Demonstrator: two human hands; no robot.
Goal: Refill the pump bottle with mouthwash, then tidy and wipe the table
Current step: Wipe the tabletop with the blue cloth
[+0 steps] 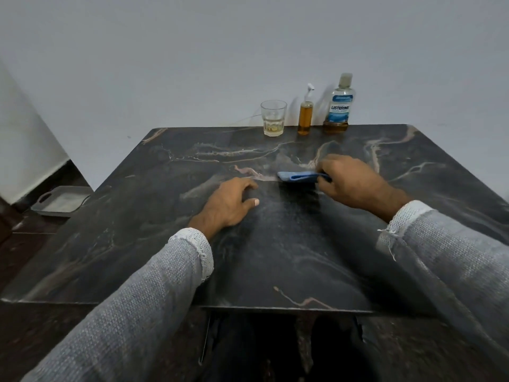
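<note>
Right hand (352,183) gripped folded blue cloth (298,177) mid-surface of dark marble table (110,244); left hand (230,204) lay relaxed, empty. Advice: overlapping strokes toward the edges.

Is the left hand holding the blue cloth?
No, the right hand holds the blue cloth; the left hand rests bare on the table.

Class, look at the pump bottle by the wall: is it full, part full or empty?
Nearly full. Amber liquid fills the pump bottle almost up to its neck, just under the white pump head.

sleeves (132,312): grey knit | cuffs (407,216): white mesh (right one frayed)
</note>
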